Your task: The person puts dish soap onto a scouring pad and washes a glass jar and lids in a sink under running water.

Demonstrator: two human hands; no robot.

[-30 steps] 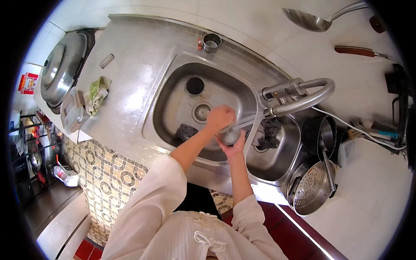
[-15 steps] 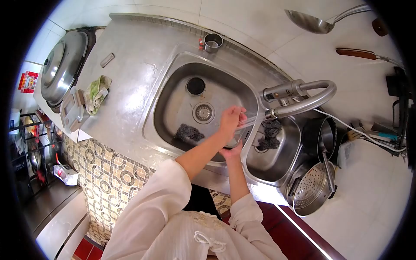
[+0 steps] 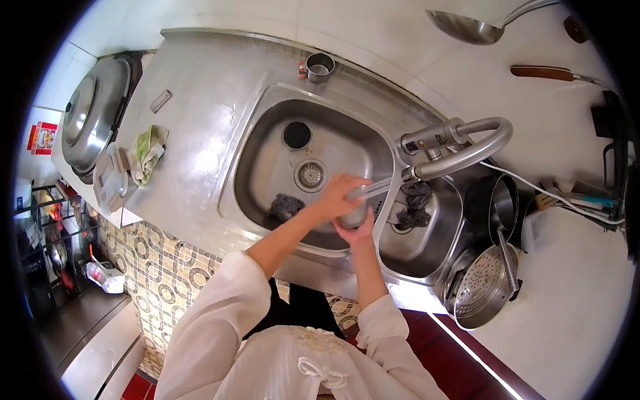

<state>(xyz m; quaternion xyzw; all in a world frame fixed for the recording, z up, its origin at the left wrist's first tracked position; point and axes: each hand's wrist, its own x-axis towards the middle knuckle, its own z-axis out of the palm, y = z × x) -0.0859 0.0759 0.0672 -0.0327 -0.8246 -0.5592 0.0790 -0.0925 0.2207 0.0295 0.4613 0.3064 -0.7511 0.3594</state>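
Under the tap's running water, my right hand (image 3: 358, 231) holds a small greyish, cup-like container (image 3: 353, 217) from below, fingers and thumb around its side. My left hand (image 3: 339, 193) lies over the top of the container, fingers stretched out to the right into the water stream (image 3: 381, 186). Both hands are inside the right part of the large sink bowl (image 3: 250, 150). The container's inside is hidden by my left hand. A dark grey scrubbing pad (image 3: 287, 207) lies in the bowl left of my hands, and a round black piece (image 3: 297, 135) lies behind the drain (image 3: 311, 175).
The curved tap (image 3: 460, 157) reaches over from the right. Dark cloth-like scraps (image 3: 415, 208) lie in the small bowl (image 3: 400, 260). A black pot (image 3: 481, 207) and a perforated steel strainer (image 3: 481, 280) stand to the right. A metal cup (image 3: 320, 67) and green-white cloth (image 3: 148, 155) are on the counter.
My left hand has moved slightly left and down, and its fingers have straightened over the container. The container shows more now. My right hand still supports it from below.
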